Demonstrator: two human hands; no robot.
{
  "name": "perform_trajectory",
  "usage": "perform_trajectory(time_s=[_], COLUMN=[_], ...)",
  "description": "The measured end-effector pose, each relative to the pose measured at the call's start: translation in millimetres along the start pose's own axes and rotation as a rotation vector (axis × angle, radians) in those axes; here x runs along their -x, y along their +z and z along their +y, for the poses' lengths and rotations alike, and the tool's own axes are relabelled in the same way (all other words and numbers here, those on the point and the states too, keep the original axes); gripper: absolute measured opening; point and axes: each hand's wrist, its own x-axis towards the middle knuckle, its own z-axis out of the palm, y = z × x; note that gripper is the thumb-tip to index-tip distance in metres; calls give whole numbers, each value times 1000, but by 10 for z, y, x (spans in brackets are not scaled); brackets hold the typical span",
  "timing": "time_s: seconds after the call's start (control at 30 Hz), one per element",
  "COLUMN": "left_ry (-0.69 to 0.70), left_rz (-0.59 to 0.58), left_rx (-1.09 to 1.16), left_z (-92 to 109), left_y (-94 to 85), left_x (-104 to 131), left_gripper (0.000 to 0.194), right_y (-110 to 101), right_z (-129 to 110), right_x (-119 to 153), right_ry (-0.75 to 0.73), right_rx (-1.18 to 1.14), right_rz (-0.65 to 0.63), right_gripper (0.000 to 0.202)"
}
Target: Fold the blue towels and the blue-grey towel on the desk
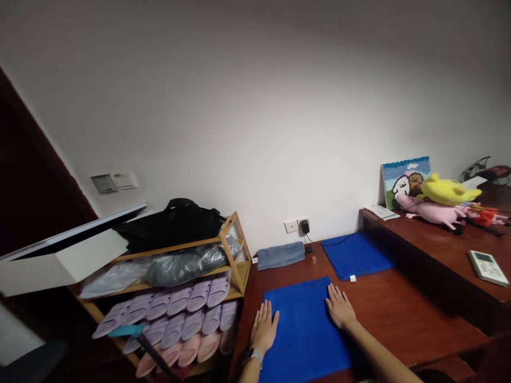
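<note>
We find the nearer blue cloth [301,330] on the table [415,308], in front of the grey towel [280,256]. Left hand [264,327] and right hand [340,307] rest flat at its side edges, grip released, we judge to steady it.

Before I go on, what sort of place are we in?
Perhaps a small reception or service corner, though not certain: rows of matching lilac slippers, a calculator on the raised counter, and blue cloths on the lower desk.
</note>
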Motion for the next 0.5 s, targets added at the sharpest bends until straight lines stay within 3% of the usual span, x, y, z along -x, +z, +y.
perform_trajectory(time_s=[0.07,0.13,0.27,0.37,0.43,0.5], left_ry=[18,72,289,378,382,370], left_rz=[58,111,87,46,25,14], left_rx=[18,51,133,192,209,194], left_z=[126,384,1225,1801,1987,1969], left_y=[-2,10,62,141,195,226], left_x=[9,35,120,147,147,157], left_gripper=[71,70,72,71,70,70], right_y=[63,113,88,29,10,12], right_z=[54,102,120,101,94,94], right_x=[118,230,355,370,367,363], right_ry=[-18,-51,-74,-87,-100,-100], right_rx=[-21,-36,-49,-33,-27,-26], right_rz=[10,16,33,13,5,10], right_gripper=[69,69,68,68,68,68])
